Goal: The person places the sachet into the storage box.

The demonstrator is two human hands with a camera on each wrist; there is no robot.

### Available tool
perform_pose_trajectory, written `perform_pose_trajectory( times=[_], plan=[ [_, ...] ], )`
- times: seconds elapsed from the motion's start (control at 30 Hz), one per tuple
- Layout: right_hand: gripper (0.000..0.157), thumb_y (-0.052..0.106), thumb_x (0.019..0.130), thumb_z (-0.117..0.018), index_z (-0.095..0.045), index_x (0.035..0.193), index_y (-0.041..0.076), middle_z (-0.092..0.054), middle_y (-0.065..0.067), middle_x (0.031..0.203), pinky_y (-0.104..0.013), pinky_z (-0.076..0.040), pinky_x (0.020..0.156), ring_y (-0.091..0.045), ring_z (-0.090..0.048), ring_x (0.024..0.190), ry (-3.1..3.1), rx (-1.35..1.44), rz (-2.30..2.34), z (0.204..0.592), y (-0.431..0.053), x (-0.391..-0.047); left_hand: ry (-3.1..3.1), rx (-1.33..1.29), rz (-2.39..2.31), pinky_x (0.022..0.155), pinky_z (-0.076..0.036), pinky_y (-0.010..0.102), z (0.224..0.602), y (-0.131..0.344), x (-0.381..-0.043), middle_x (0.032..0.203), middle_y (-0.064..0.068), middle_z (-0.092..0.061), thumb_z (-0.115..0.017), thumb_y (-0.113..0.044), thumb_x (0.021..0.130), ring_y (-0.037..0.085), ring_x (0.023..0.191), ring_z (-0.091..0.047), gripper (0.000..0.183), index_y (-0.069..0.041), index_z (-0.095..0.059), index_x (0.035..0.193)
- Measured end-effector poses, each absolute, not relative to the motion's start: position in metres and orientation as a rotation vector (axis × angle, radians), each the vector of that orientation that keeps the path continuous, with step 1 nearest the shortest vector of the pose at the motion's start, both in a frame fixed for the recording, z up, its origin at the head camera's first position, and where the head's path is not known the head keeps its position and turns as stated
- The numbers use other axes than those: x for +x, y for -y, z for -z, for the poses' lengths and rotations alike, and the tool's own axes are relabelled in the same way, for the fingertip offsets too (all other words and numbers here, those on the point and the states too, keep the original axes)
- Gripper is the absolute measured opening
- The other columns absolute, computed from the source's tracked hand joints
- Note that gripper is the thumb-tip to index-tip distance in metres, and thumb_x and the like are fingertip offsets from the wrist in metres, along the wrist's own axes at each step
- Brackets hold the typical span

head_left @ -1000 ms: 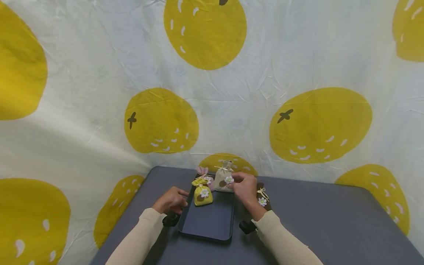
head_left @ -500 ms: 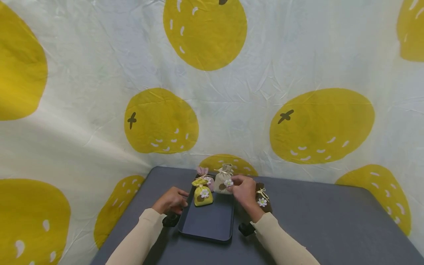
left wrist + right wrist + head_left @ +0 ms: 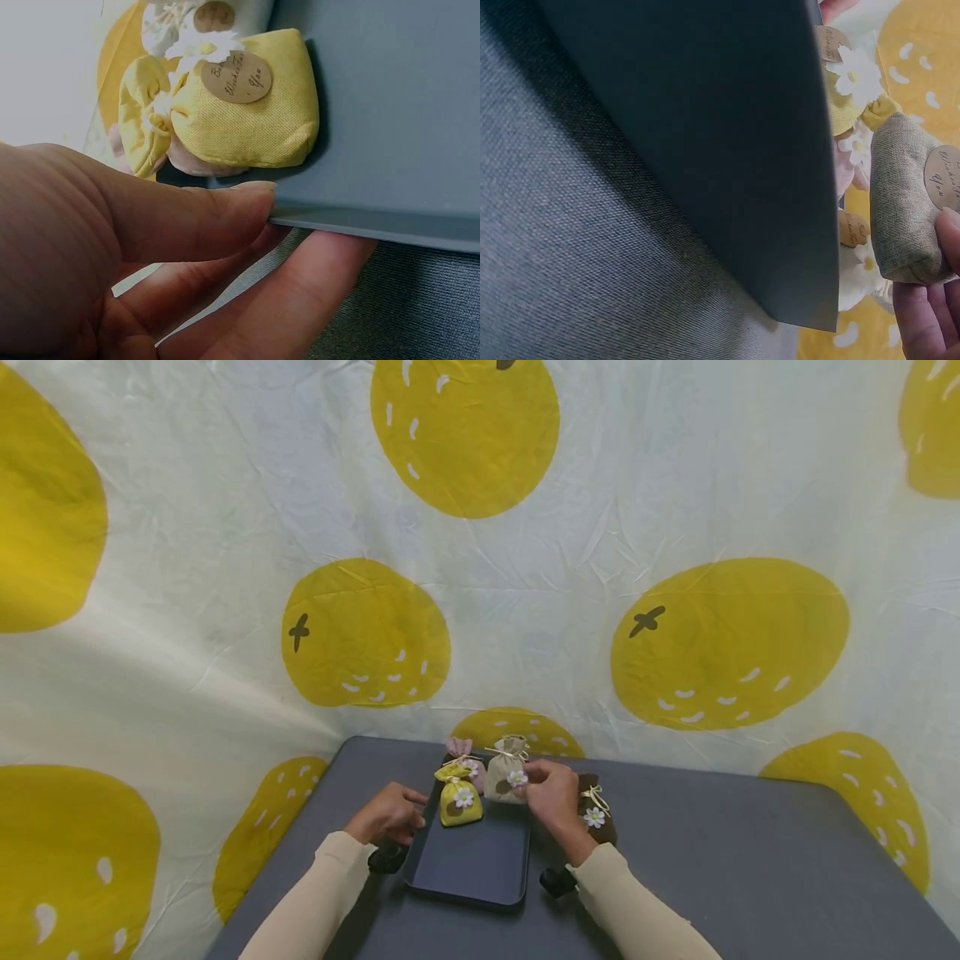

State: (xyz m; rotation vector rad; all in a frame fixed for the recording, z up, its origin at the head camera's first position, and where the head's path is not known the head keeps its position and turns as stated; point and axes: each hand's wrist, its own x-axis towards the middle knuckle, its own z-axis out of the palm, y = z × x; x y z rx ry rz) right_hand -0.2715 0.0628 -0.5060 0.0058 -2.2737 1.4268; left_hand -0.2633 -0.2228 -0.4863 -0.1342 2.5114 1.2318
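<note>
My left hand (image 3: 392, 812) pinches the left rim of a dark grey tray (image 3: 468, 868). The left wrist view has the thumb on the rim and fingers beneath. A beige drawstring pouch (image 3: 501, 768), bearing a white flower and a round brown tag, is held by its right side in my right hand (image 3: 553, 789), over the tray's far right part. Inside the tray, a yellow pouch (image 3: 460, 806) lies at the left, in front of a pink pouch (image 3: 474, 772). The right wrist view also reveals a whitish pouch (image 3: 853, 274) behind the beige one.
A dark brown pouch (image 3: 597, 818) with a white flower rests on the grey table (image 3: 750, 860), right of the tray and partly behind my right forearm. A white curtain (image 3: 525, 635) printed with yellow fruit hangs right behind the table's far edge.
The beige pouch has come down slightly toward the tray, and its tied top stands more upright. My left hand keeps its place on the rim.
</note>
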Motion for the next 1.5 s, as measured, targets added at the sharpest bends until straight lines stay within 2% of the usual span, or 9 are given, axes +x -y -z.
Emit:
perform_pose_trajectory(
  times=[0.57,0.73,0.83,0.93,1.03,1.27,1.5],
  plan=[
    [0.026,-0.001,0.062,-0.089,-0.084,0.086,0.007,-0.079,-0.008,0.077,-0.035,-0.058,0.068,-0.020,-0.073,0.072,2.325,-0.001,-1.373,0.513,-0.060,-0.271,-2.506,-0.150,-1.234,0.058,-0.062,0.037,0.487,0.222,-0.265,0.116,0.023,-0.076,-0.071,0.008,0.089,0.026,0.077,-0.077,0.047,0.001,-0.068,0.135],
    [0.024,-0.002,0.065,-0.088,-0.083,0.088,0.006,-0.079,-0.010,0.078,-0.040,-0.060,0.069,-0.024,-0.074,0.074,2.355,0.046,-1.357,0.514,-0.060,-0.270,-2.510,-0.148,-1.227,0.057,-0.062,0.036,0.487,0.222,-0.265,0.114,0.021,-0.077,-0.071,0.008,0.089,0.025,0.075,-0.076,0.047,0.001,-0.069,0.135],
    [0.019,-0.003,0.072,-0.079,-0.084,0.088,0.006,-0.080,-0.010,0.081,-0.044,-0.061,0.071,-0.027,-0.074,0.078,2.445,0.115,-1.274,0.513,-0.062,-0.268,-2.502,-0.144,-1.234,0.058,-0.062,0.036,0.486,0.221,-0.265,0.112,0.021,-0.077,-0.071,0.008,0.089,0.026,0.075,-0.076,0.047,0.002,-0.068,0.135],
    [0.027,-0.005,0.076,-0.067,-0.085,0.093,0.006,-0.079,-0.010,0.082,-0.043,-0.058,0.066,-0.028,-0.071,0.076,2.532,0.140,-1.214,0.512,-0.066,-0.268,-2.495,-0.146,-1.235,0.058,-0.062,0.036,0.485,0.221,-0.264,0.114,0.022,-0.076,-0.070,0.008,0.089,0.025,0.073,-0.075,0.047,0.002,-0.068,0.135],
    [0.029,-0.005,0.079,-0.066,-0.084,0.099,0.006,-0.078,-0.011,0.086,-0.040,-0.055,0.066,-0.026,-0.068,0.076,2.554,0.114,-1.216,0.510,-0.074,-0.267,-2.500,-0.142,-1.236,0.058,-0.062,0.037,0.483,0.221,-0.263,0.119,0.024,-0.075,-0.070,0.007,0.090,0.023,0.067,-0.072,0.046,0.001,-0.069,0.135],
    [0.023,0.004,0.087,-0.075,-0.082,0.108,0.007,-0.079,-0.016,0.100,-0.053,-0.059,0.082,-0.031,-0.071,0.089,2.551,0.072,-1.175,0.506,-0.109,-0.262,-2.533,-0.113,-1.226,0.058,-0.062,0.036,0.485,0.221,-0.260,0.121,0.024,-0.074,-0.070,0.006,0.089,0.016,0.056,-0.062,0.045,0.001,-0.069,0.135],
    [0.032,0.011,0.092,-0.075,-0.076,0.123,0.003,-0.076,-0.021,0.118,-0.058,-0.058,0.089,-0.039,-0.070,0.105,2.634,0.020,-1.176,0.507,-0.153,-0.253,-2.540,-0.111,-1.221,0.057,-0.062,0.037,0.489,0.222,-0.262,0.102,0.019,-0.078,-0.070,0.007,0.089,0.018,0.057,-0.065,0.046,0.002,-0.069,0.134]
  ],
)
